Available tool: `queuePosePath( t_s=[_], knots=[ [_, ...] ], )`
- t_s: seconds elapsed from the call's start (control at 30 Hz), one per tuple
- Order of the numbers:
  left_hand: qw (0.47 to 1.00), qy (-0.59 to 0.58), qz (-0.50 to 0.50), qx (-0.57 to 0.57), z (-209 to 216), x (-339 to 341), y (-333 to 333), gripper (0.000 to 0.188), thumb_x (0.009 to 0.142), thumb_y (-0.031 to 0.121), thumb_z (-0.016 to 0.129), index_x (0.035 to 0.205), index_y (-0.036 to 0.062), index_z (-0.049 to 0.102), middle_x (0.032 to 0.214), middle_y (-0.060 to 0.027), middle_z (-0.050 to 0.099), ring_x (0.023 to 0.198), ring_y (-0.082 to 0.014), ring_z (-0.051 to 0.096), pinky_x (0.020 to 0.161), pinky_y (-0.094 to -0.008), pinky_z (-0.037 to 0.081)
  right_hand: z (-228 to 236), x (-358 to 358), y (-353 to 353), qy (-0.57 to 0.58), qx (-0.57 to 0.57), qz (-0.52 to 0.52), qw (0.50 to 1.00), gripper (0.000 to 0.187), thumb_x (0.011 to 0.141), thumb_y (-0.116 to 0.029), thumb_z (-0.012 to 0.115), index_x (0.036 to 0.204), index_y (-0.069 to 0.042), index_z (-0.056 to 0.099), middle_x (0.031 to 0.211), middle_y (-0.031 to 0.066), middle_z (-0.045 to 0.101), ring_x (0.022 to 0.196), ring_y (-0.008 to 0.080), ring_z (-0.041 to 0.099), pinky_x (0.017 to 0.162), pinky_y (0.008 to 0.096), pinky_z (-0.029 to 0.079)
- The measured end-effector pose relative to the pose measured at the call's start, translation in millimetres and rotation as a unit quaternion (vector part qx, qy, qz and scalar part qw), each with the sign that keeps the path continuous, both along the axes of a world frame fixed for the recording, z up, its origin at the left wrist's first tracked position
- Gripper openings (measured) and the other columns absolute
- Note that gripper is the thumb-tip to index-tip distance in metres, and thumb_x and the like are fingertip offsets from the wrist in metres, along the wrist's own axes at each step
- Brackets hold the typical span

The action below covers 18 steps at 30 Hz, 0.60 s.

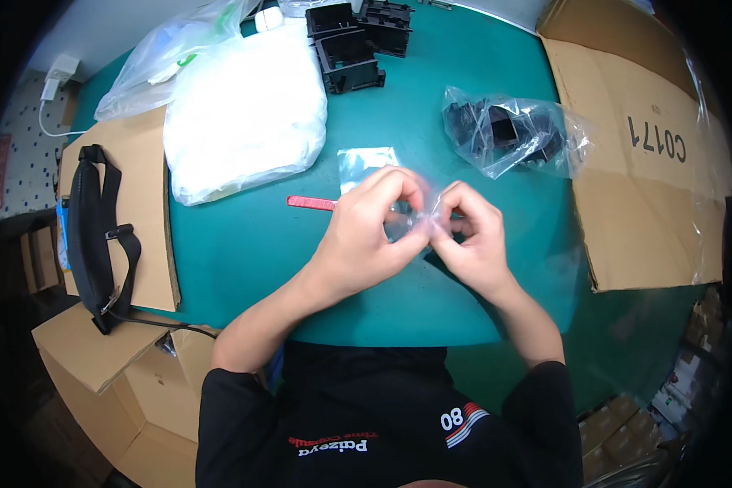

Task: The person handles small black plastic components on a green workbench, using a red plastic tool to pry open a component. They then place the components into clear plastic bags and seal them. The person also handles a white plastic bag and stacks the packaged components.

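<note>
My left hand and my right hand meet over the middle of the table, thumbs and fingertips pinched together. Between them is a small piece of clear plastic film, which looks like a bag; motion blur hides its shape and whether anything is inside. Just beyond my left hand lies a flat clear plastic bag, partly covered by the fingers. A thin red stick-like object pokes out to the left of that hand, its other end hidden.
On the green table are black plastic housings at the back, a clear bag of black parts, and a big white plastic bag. Cardboard stands right; a black waist bag and open carton are left.
</note>
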<state>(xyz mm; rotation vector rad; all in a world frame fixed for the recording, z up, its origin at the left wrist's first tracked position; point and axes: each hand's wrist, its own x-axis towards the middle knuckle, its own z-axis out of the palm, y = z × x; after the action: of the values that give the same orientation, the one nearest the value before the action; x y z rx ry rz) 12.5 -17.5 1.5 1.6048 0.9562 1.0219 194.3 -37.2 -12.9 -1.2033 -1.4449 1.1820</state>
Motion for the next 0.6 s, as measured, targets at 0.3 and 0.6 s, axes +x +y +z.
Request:
queuePosePath(
  t_s=[0.3, 0.6],
  knots=[
    [0.991, 0.041, 0.107, 0.074, -6.0, -4.8, 4.5, 0.023, 0.085, -0.012, 0.064, 0.102, -0.0027, 0.052, 0.097, -0.0157, 0.067, 0.094, -0.0255, 0.073, 0.075, -0.0341, 0.059, -3.6, 0.2, 5.9, 0.11, -0.013, -0.124, 0.986, 0.026, 0.086, 0.007, 0.069, 0.105, -0.004, 0.055, 0.097, 0.0027, 0.054, 0.086, 0.0087, 0.06, 0.065, 0.0241, 0.056],
    [0.965, 0.162, 0.075, 0.19, -9.3, -1.3, -0.7, 0.031, 0.077, -0.013, 0.068, 0.102, -0.0001, 0.056, 0.088, -0.0124, 0.058, 0.073, -0.0262, 0.062, 0.067, -0.0358, 0.053, -14.0, 17.5, 1.2, -0.041, -0.043, -0.053, 0.997, 0.02, 0.08, 0.01, 0.066, 0.091, -0.003, 0.056, 0.092, 0.0031, 0.053, 0.078, 0.007, 0.05, 0.056, 0.0282, 0.041]
  ],
)
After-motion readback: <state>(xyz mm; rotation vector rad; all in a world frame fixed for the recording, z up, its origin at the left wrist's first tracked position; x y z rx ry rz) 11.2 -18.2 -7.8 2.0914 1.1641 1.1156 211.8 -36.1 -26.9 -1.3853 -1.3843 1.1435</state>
